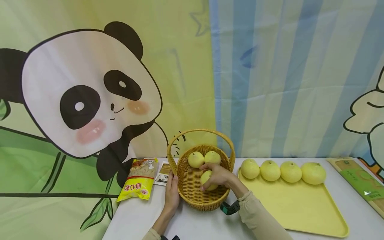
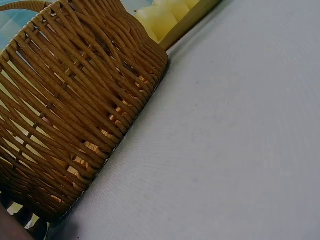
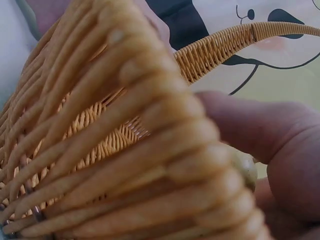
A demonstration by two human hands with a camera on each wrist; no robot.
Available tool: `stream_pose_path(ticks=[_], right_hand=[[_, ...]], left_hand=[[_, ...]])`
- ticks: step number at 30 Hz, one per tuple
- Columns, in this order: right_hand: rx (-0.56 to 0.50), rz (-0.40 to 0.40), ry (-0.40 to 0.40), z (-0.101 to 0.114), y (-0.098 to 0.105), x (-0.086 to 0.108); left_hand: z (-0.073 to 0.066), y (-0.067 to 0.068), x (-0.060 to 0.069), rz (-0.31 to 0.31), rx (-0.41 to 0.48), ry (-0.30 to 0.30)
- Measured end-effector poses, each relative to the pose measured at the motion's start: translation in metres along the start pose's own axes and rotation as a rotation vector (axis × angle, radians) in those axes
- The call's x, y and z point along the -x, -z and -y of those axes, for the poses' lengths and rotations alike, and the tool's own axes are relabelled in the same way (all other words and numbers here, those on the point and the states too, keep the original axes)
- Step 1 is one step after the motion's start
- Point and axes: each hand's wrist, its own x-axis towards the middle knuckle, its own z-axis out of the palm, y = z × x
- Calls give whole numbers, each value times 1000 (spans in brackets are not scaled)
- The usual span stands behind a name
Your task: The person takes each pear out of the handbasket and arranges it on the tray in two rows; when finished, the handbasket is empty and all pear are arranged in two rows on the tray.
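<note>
A round wicker basket (image 1: 204,205) with a tall handle stands on the white table. Inside, two round pale-yellow fruits (image 1: 196,159) lie side by side at the back. My right hand (image 1: 218,174) reaches in over the right rim and holds a third yellow fruit (image 1: 207,180) between thumb and fingers. Whether that fruit touches the basket's floor I cannot tell. In the right wrist view, the wicker wall (image 3: 125,100) hides much of the hand. My left hand (image 1: 172,193) rests against the basket's left side, fingers fairly straight along the outer wall; its fingertips are partly hidden.
To the right lies a yellow tray (image 1: 300,206), with several yellow fruits (image 1: 270,170) in a row along its back edge. A long green-and-tan packet (image 1: 360,183) is beyond it. Left of the basket lie a yellow food bag (image 1: 139,180) and a small flat packet (image 1: 163,173).
</note>
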Motion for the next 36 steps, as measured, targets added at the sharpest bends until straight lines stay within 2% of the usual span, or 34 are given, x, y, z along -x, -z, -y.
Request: stream_pose_path(ticks=[3,6,12,20,28,36], right_hand=[[3,32,14,-3,0,1],[15,25,40,-5,-1,2],[-19,-85,113,-3,-3,9],[-120,-162,232,13,-1,39],[-167,-108,321,22,11,68],[-160,-114,350,22,34,92]], left_hand=[[0,-1,0,4,-5,3],[1,-1,1,1,-18,9],[1,-1,2,-11,-19,16],[2,0,1,-12,-31,18],[-1,0,2,-9,-24,18],[0,-1,0,-12,-19,18]])
